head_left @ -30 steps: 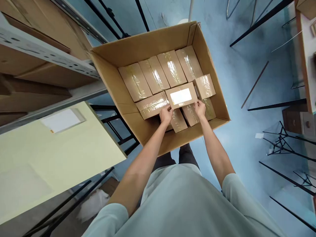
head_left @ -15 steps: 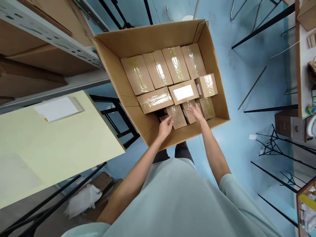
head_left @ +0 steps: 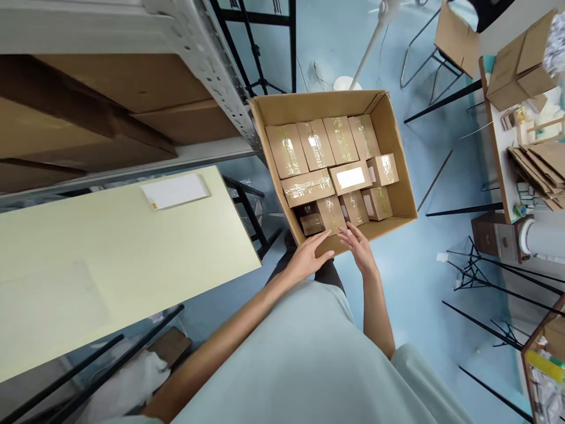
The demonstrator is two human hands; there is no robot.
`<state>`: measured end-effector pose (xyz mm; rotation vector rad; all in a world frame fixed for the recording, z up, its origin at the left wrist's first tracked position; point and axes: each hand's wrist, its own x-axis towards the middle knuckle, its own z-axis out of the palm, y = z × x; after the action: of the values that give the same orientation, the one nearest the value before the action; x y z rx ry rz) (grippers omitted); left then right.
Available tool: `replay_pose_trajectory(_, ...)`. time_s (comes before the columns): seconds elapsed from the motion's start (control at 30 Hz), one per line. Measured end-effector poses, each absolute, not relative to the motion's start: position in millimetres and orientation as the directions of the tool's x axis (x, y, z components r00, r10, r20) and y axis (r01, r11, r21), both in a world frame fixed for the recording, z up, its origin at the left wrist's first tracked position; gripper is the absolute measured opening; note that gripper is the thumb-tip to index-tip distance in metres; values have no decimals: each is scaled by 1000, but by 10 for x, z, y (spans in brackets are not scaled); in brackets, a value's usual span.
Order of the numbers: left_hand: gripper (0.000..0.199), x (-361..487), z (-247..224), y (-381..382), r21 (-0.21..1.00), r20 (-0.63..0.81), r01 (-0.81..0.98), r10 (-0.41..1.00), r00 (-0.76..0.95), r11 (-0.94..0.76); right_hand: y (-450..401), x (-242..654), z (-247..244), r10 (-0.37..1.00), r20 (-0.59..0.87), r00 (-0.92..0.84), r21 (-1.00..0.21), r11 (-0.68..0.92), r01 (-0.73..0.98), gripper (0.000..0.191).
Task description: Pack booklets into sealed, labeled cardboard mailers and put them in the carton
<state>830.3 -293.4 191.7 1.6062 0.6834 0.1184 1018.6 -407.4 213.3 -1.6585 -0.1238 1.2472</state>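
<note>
The person's left hand (head_left: pixel 306 259) and right hand (head_left: pixel 359 250) are both open and empty, fingers outstretched, at the near edge of a large open carton (head_left: pixel 318 106); whether any fingertip touches the cardboard, I cannot tell. Inside, 4 taped boxes (head_left: pixel 341 141) stand side by side along the far edge. Across the middle, a box turned sideways (head_left: pixel 308 187) lies toward the left edge, a white-labelled box (head_left: pixel 351 178) lies just right of centre, and a third box (head_left: pixel 383 169) stands by the right edge. Along the near edge, 3 more boxes (head_left: pixel 354 207) run from just in front of the hands to near the near right corner, and a lower box (head_left: pixel 312 224) lies in a dark gap by the near left corner. Left of the carton is a pale yellow tabletop (head_left: pixel 110 253), with a white sheet (head_left: pixel 176 191) near its far right corner. Grey shelving (head_left: pixel 212 70) with brown cartons (head_left: pixel 145 82) stands beyond the tabletop's far edge. The floor (head_left: pixel 397 253) is blue.
</note>
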Motion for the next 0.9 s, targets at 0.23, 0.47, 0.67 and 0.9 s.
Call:
replay_pose_trajectory(0.23, 109, 7832, 2785, -2665, 985, -162, 171, 207, 965, -25, -3940, 9484, 3085, 856, -512, 73, -793, -438, -424, 79)
replay_pose_trajectory(0.47, 110, 7278, 3250, -3352, 950, -109, 96, 27, 994, 298, -4465, 8910, 3370, 909, -314, -274, -803, -408, -434, 84)
replay_pose_trajectory(0.67, 93, 6635, 3281, -4126, 927, -260, 214, 116, 959, 307, -5170, 8354, 3222, 887, -266, -377, -799, -421, -428, 84)
replay_pose_trajectory(0.9, 70, 5945, 3438, -4688, 916, -379, 320, 257, 889, 241, -5581, 7563, 3163, 893, -275, -355, -723, -436, -536, 92)
